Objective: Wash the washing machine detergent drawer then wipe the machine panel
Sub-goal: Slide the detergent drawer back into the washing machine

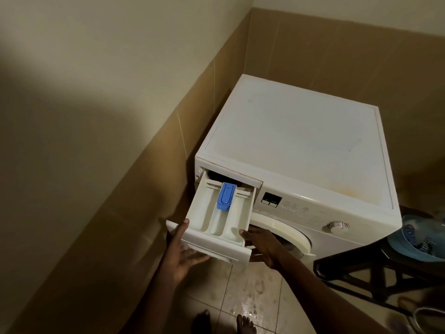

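The white washing machine (296,145) stands in the room's corner. Its white detergent drawer (204,213) is pulled far out of the slot at the machine's front left, with a blue insert (225,195) in the middle compartment. My left hand (184,251) holds the drawer's front left corner, thumb on the rim and fingers under the front. My right hand (261,244) holds the front right corner, thumb on the rim. The control panel (301,208) with a dial (337,226) runs to the right of the drawer slot.
A tiled wall runs close along the machine's left side and behind it. A dark stool (375,268) with a blue basin (419,239) on it stands at the right. The floor tiles (252,302) below are wet, and my bare feet show at the bottom.
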The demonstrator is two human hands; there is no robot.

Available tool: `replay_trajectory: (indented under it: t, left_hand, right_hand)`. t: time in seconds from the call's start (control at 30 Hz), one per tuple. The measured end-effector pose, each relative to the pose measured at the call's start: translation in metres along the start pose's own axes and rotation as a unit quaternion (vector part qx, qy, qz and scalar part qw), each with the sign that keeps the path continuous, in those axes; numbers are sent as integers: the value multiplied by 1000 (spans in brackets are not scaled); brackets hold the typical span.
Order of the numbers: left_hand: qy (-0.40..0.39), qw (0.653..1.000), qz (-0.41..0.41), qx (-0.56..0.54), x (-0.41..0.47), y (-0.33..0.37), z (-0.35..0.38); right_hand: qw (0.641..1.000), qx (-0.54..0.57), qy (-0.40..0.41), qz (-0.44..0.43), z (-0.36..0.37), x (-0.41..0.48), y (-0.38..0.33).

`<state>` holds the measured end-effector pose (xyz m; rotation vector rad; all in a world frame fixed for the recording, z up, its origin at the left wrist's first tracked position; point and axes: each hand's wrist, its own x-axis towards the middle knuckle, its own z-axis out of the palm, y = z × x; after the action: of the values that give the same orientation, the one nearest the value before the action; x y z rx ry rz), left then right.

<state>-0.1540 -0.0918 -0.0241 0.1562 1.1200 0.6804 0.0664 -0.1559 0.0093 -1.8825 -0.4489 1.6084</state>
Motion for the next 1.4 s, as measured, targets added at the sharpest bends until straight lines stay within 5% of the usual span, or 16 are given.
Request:
replay_trajectory:
  t: [1.4]
  left_hand:
    - [9, 998, 51, 27, 41, 22, -2]
  right_hand:
    - [998, 39, 54, 15, 29, 24, 4]
